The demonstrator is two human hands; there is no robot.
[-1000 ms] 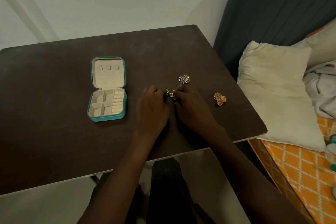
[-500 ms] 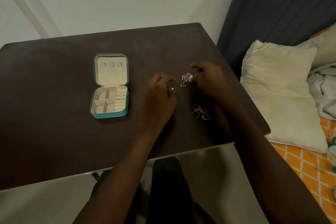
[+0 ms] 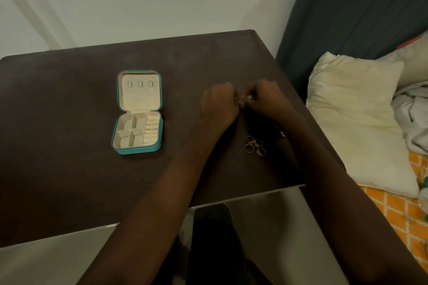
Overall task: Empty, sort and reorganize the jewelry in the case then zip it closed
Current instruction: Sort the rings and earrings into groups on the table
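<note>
Teal and lying open, the one jewelry case [image 3: 138,112] sits empty on the dark counter [image 3: 69,169]. Your left hand [image 3: 218,105] and right hand [image 3: 266,97] together pinch a small silvery piece [image 3: 242,102], so you look mid-sort. Four gold rings [image 3: 254,145] wait near your right forearm. Next comes separating pieces gently, then refilling compartments.

Clearance and obstructions on the table [image 3: 69,169]

Bare tabletop is seen left of and in front of the open jewelry case [image 3: 138,112], and between the case and the left hand [image 3: 218,105]. The right-centre is occupied by both hands, the right hand [image 3: 266,99] close beside the left, and by four rings [image 3: 254,146] near the forearms. The right edge is bordered by a pillow [image 3: 354,118].
</note>
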